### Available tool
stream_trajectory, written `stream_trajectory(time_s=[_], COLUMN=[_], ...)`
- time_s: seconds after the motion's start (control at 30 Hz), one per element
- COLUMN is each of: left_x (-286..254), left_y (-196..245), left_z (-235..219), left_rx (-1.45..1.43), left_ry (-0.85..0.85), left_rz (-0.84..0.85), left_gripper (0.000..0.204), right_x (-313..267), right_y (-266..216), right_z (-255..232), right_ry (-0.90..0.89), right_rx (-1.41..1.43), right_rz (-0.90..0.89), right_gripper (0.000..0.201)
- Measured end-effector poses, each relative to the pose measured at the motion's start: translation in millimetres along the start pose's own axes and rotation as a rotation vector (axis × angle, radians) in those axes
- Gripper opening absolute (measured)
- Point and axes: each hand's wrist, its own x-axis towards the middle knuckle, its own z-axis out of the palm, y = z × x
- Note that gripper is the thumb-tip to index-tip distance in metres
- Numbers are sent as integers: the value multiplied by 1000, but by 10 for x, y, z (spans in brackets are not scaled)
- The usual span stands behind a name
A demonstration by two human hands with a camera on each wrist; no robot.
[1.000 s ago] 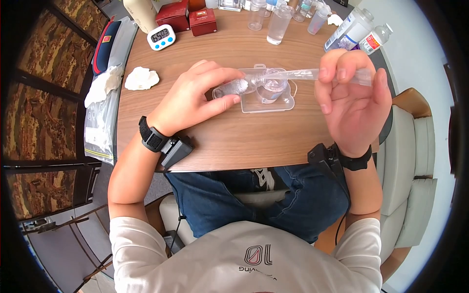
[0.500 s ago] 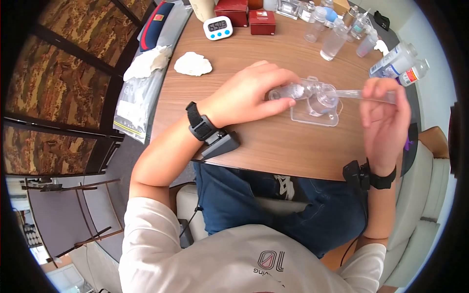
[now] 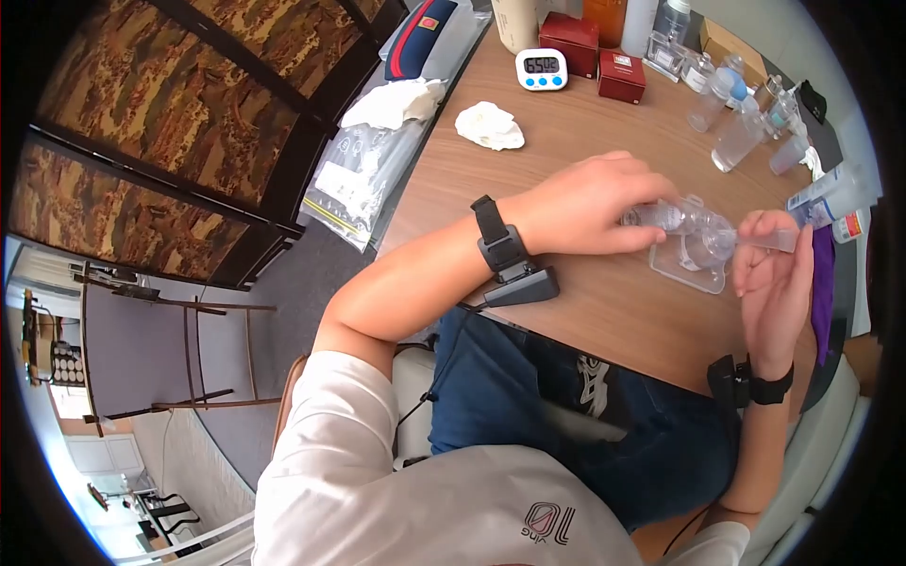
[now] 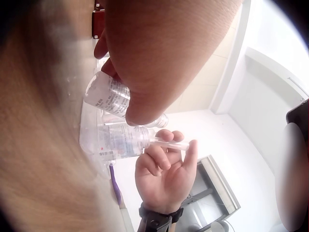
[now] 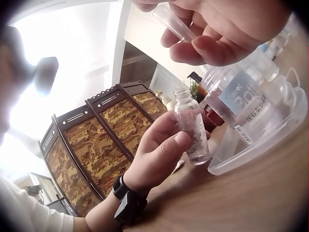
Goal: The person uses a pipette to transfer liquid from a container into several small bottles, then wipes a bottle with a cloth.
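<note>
My left hand (image 3: 599, 208) grips a small clear glass bottle (image 5: 194, 133) with white print, tilted, its open neck to the upper side in the right wrist view. My right hand (image 3: 779, 292) pinches a clear tapered plastic tube (image 5: 174, 23) between curled fingers and thumb. In the left wrist view the tube's narrow part meets the neck of a wider clear bottle (image 4: 113, 140) with a printed label. That labelled bottle stands on a clear shallow plastic tray (image 3: 700, 280) with rounded corners. In the head view the small bottle overlaps the tray's back left.
A crumpled white tissue (image 3: 491, 125) lies left of my hands. Behind it stand a digital timer (image 3: 542, 70) and red boxes (image 3: 621, 75). Several clear bottles (image 3: 736, 141) crowd the back right, and a purple cloth (image 3: 823, 292) hangs near the right edge.
The head view has turned, so the table and both hands sit farther right. My right hand has come closer to the labelled bottle, still holding the tube. The left hand keeps the small bottle.
</note>
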Motion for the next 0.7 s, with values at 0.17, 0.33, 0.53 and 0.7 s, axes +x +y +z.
stream_trajectory(time_s=[0.17,0.33,0.53,0.7], left_x=[11,13,16,14], left_y=[-5,10,5,3], left_z=[9,-3,8,11], left_rx=[7,18,8,7], left_ry=[-15,-34,-19,-15], left_rz=[5,-18,-6,-3], left_gripper=[35,35,34,34], right_x=[-2,-2,0,-2], right_y=[3,6,5,5], right_z=[-8,-22,-22,-30], right_ry=[7,4,-5,-23], right_rx=[3,-1,-4,7], right_rz=[4,16,5,2], right_gripper=[46,43,44,46])
